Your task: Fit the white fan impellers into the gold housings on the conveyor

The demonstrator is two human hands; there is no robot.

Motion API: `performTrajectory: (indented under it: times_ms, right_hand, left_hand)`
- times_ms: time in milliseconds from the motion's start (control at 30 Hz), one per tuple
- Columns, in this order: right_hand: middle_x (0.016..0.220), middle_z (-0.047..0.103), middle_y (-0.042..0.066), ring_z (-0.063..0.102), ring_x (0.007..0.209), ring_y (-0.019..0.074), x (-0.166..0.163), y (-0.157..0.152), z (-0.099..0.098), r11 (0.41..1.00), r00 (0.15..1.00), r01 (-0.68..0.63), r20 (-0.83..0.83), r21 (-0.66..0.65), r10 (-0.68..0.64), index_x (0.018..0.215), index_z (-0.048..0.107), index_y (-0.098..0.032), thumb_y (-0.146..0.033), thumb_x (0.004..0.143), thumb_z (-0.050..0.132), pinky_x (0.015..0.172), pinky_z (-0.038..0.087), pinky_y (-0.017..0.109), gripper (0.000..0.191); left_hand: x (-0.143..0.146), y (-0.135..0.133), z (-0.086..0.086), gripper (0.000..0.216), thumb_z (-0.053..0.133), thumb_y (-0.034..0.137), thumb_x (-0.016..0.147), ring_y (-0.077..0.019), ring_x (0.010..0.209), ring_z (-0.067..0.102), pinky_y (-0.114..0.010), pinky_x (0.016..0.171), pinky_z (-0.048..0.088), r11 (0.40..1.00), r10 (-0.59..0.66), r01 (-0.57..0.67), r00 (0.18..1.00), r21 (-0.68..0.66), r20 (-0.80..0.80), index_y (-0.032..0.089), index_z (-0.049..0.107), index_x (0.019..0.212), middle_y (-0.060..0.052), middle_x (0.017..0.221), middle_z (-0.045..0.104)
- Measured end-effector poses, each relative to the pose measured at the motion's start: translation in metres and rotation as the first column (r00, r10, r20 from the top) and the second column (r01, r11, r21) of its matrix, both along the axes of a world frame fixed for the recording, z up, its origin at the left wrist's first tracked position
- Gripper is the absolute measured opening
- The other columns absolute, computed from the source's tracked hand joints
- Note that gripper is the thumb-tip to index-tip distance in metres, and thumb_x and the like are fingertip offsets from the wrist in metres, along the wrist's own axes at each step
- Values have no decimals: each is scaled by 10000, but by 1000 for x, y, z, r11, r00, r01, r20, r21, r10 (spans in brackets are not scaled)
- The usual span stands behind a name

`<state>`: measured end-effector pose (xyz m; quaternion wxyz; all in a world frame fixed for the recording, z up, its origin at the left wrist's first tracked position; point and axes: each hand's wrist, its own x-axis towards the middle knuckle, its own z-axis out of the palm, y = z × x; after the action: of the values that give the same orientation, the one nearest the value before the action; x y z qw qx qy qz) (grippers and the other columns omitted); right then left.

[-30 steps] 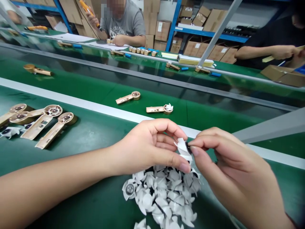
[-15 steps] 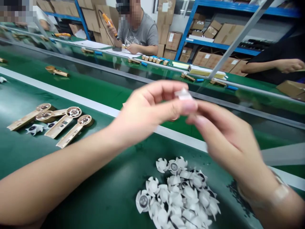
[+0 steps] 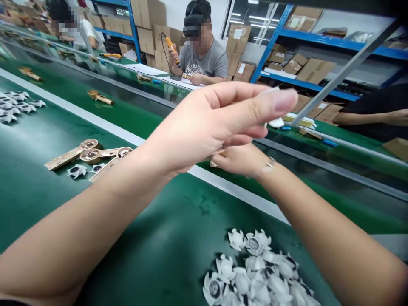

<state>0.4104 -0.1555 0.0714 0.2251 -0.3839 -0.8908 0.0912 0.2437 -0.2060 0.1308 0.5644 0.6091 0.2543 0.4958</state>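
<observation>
My left hand (image 3: 223, 119) is raised in the middle, its thumb and fingers closed on a small white fan blade wheel (image 3: 276, 123); most of the wheel is hidden behind the thumb. Beyond and below it, my right hand (image 3: 240, 159) reaches over the green belt with curled fingers at a gold fan housing (image 3: 214, 164). Only a bit of that housing shows, and my left hand covers part of the right fingers. A heap of white fan blade wheels (image 3: 255, 276) lies on the green table at the lower right.
Gold handheld-fan housings (image 3: 68, 158) and two loose wheels (image 3: 76, 171) lie left, partly behind my forearm. More wheels (image 3: 14, 106) sit at far left. Another gold housing (image 3: 100, 97) rests on the belt. A co-worker (image 3: 204, 51) sits opposite, holding an orange tool (image 3: 173, 50).
My right hand has left the white wheel and moved forward and left to the belt. My left hand still holds the wheel. The view has shifted, so the heap appears lower and farther right.
</observation>
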Motion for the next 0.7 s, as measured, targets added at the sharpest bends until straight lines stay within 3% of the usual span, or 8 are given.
performTrajectory:
  times_ms: [67,167,300,467,567,700]
  right_hand:
    - [817,681,27,641,694,178,33,-32,7,998,997,68,-47,6,-67,980,632,-183,-222,790,707,641,518,299,208]
    - [977,680,52,688,764,188,74,-91,10,966,923,250,-287,-61,-257,1232,515,-213,-282,779,774,634,572,281,526]
    - [1087,667,60,710,773,162,94,-149,3,940,848,252,-415,-232,-330,1303,520,-282,-254,845,739,618,605,225,508]
    - [1295,605,100,707,966,219,99,-165,-1,939,866,260,-377,-223,-329,1483,442,-341,-383,861,759,753,642,290,700]
    - [1227,614,81,699,915,205,103,-163,-1,943,881,259,-349,-207,-319,1499,423,-369,-408,874,744,751,642,310,703]
    - [1183,623,68,693,905,205,105,-160,-1,950,905,248,-304,-188,-296,1498,418,-364,-403,879,739,787,630,340,699]
  left_hand:
    - [6,-2,-2,188,788,294,794,-157,906,747,-233,784,574,999,-32,32,999,4,-43,211,756,959,76,906,773]
    - [21,-10,-13,271,856,199,712,-169,864,753,-255,787,600,988,-151,148,986,-43,-71,189,736,954,43,851,771]
    - [42,-26,-32,264,867,163,706,-191,876,761,-298,840,627,942,-317,303,945,-147,-83,170,742,939,-18,893,781]
    - [55,-40,-45,309,888,189,690,-234,973,756,-338,914,625,922,-357,331,928,-200,-110,180,758,970,-49,1020,783]
    - [58,-42,-48,271,893,201,690,-236,991,752,-331,898,631,931,-341,319,933,-176,-117,194,758,924,-41,1068,773]
    - [61,-42,-51,278,898,193,682,-219,878,769,-336,846,641,912,-363,335,928,-238,-83,192,751,918,-26,941,779]
